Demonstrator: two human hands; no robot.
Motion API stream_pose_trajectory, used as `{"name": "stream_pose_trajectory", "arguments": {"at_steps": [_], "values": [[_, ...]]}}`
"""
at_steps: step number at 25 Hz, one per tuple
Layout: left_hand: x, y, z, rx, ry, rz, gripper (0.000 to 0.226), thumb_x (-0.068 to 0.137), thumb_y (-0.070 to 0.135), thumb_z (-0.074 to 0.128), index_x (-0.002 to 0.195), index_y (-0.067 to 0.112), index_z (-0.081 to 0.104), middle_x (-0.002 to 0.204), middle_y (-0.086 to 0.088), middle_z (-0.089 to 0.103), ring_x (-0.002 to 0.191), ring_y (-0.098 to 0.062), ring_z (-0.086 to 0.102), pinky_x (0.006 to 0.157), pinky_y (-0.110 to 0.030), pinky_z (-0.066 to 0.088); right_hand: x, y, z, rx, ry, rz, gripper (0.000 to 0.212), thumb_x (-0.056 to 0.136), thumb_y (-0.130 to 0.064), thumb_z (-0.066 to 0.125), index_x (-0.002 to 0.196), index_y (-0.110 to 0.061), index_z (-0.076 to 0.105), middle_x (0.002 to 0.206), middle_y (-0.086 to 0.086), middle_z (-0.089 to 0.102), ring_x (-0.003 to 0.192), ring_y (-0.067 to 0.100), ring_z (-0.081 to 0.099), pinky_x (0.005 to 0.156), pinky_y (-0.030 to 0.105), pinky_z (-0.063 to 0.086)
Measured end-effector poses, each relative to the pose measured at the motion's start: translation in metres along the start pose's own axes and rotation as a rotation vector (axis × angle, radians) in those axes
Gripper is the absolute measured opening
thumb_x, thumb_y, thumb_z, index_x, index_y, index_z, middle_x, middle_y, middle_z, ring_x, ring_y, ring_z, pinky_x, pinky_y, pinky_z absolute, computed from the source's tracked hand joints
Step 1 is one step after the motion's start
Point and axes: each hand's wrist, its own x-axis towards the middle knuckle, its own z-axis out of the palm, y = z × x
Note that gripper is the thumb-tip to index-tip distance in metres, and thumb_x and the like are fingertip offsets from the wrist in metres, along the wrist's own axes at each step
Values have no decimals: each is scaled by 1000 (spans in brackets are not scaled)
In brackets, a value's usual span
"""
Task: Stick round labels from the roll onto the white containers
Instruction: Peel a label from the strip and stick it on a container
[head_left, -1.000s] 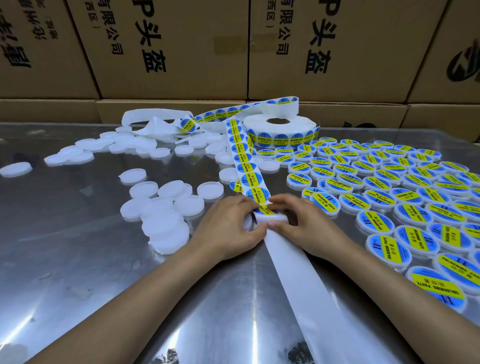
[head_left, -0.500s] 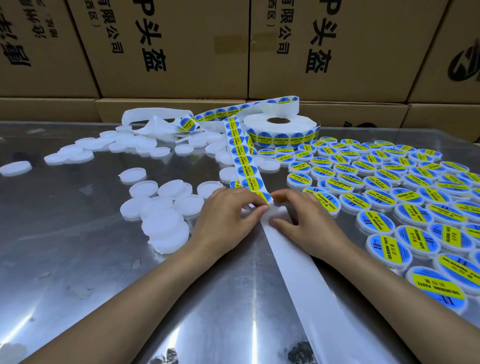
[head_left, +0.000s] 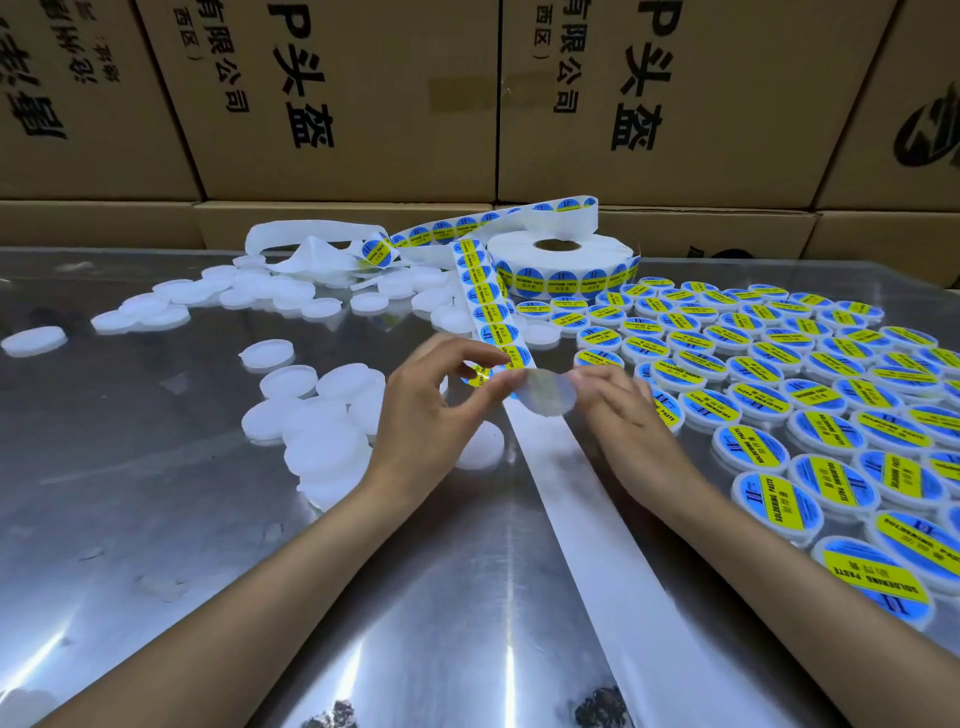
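Note:
A peeled round label is lifted off the strip, its pale back facing me. My left hand pinches its left edge between thumb and forefinger. The curled fingertips of my right hand hold its right edge. The strip of blue-and-yellow labels runs from the label roll down to my hands. One bare white container lies just below my left hand. A pile of unlabelled white containers sits to the left.
Several labelled containers cover the right side of the shiny metal table. Empty backing tape trails toward me between my arms. More white containers and loose backing lie at the back. Cardboard boxes wall off the far edge.
Both hands have risen from the table surface. The label that lay on the strip end is now peeled free and held up between them, exposing the white container below.

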Motion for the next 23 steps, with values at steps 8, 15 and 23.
{"name": "stream_pose_trajectory", "arguments": {"at_steps": [8, 15, 23], "values": [[-1, 1, -1, -79, -118, 0, 6, 79, 25, 69, 81, 19, 69, 79, 11, 64, 76, -9, 58, 73, -18, 43, -4, -4, -6, 341, -263, 140, 45, 86, -54, 45, 96, -21, 73, 111, -9, 69, 115, 8, 57, 109, 33, 33], [-1, 5, -2, -4, -146, 57, 12, 77, 28, 72, 83, 19, 70, 81, 9, 64, 76, -9, 57, 74, -23, 46, -3, -3, -6, 589, -182, 96, 22, 71, -39, 70, 82, -22, 77, 94, -8, 73, 94, 4, 65, 98, 25, 42], [-1, -7, -18, 852, -514, -138, 74, 54, 88, 49, 104, 35, 62, 106, 11, 57, 105, -13, 52, 82, -30, 42, -2, 0, -8, 537, 42, 133, 31, 78, -42, 62, 81, -12, 68, 78, -8, 66, 73, 1, 55, 82, 23, 40]]}}
